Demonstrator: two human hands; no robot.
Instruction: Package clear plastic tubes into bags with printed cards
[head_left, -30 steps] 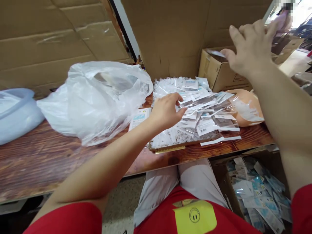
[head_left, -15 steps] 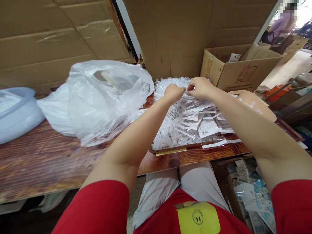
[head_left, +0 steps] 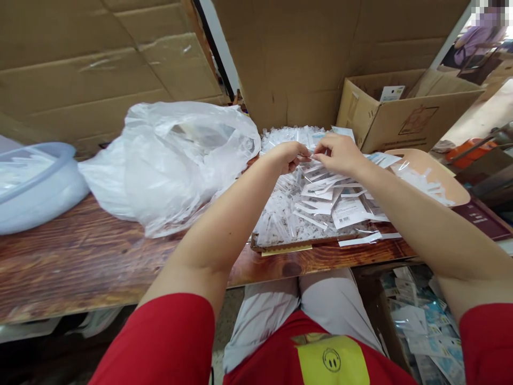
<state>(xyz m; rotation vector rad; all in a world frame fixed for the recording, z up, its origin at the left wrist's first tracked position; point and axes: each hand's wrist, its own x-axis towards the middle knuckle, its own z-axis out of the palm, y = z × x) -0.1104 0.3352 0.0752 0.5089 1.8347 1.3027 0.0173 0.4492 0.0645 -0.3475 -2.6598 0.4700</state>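
My left hand (head_left: 292,156) and my right hand (head_left: 337,152) meet above a shallow cardboard tray (head_left: 280,247). Both have their fingers pinched together, tip to tip. Whatever thin thing sits between the fingertips is too small to make out. Small translucent white plastic pieces (head_left: 276,216) fill the tray's left and back. Beneath my right hand lies an overlapping pile of clear packets with white card inserts (head_left: 348,213), one showing a barcode. Some packet strips stick out over the tray's front edge.
Left of the tray slumps a white plastic bag (head_left: 168,171), beside a pale blue basin (head_left: 44,208). A cardboard box (head_left: 417,123) stands back right, near a peach tray (head_left: 457,192) of white strips. More packets (head_left: 425,321) fill a box below the wooden table (head_left: 100,262). A person sits far right.
Both hands have come slightly lower and closer together, fingertips now meeting. The view has shifted a little, showing more of the peach tray and its white strips.
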